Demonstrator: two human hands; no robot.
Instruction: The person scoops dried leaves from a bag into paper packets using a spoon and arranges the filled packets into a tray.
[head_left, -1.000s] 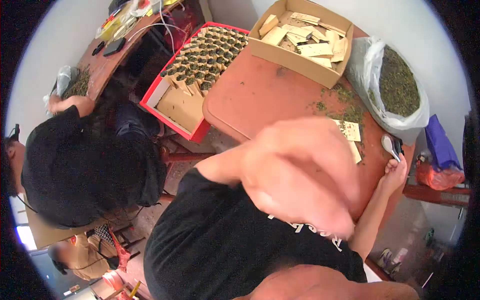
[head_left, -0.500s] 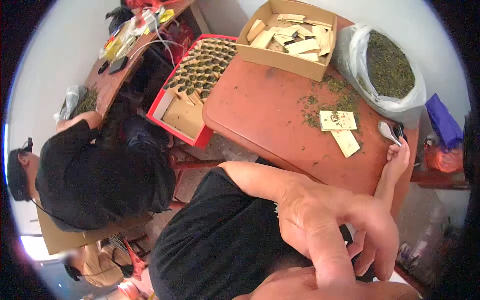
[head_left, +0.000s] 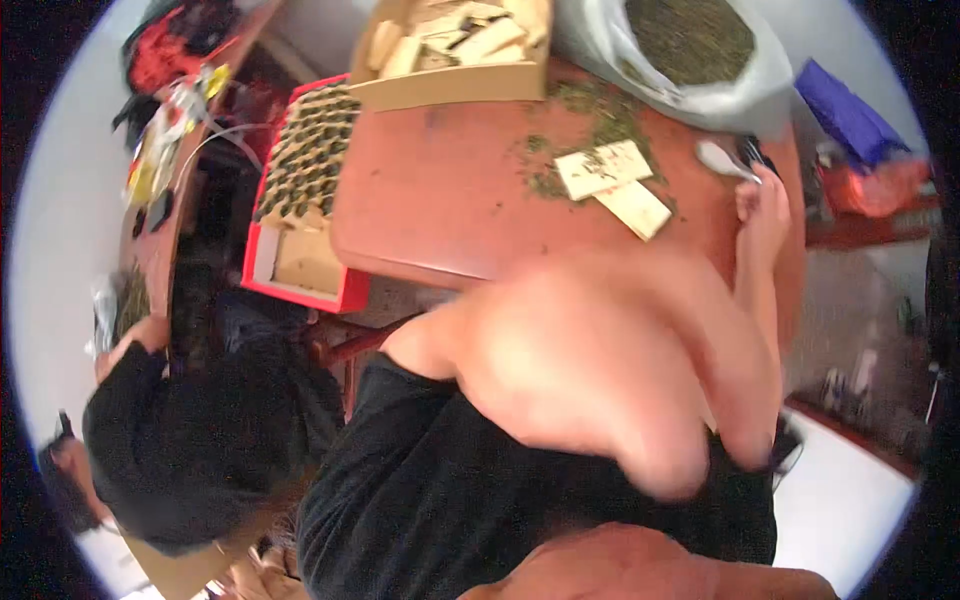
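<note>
My left hand [head_left: 590,380] is large and blurred close to the camera, in front of my black shirt. Its fingers hang downward and apart, with nothing visible between them. At the table's right side, my right hand [head_left: 765,205] has its fingers curled at the handle end of a white spoon [head_left: 720,158]. A small black object [head_left: 757,152] lies right beside those fingers. Left of the spoon are two pale rectangular pieces [head_left: 636,208], one overlapping the other, with dark flecks on the upper one. Crumbled dried greenish leaf [head_left: 600,115] is scattered behind them.
A cardboard box [head_left: 450,88] of pale pieces and a plastic bag [head_left: 765,95] of dried leaf stand at the back of the table [head_left: 430,200]. Left is a red-rimmed box [head_left: 352,290] with rows of filled tubes. A person in black [head_left: 210,440] sits at left.
The view has swung, shifting the table and its contents up and left. My left hand has moved and blurred, its fingers now straighter. My right hand stays by the spoon.
</note>
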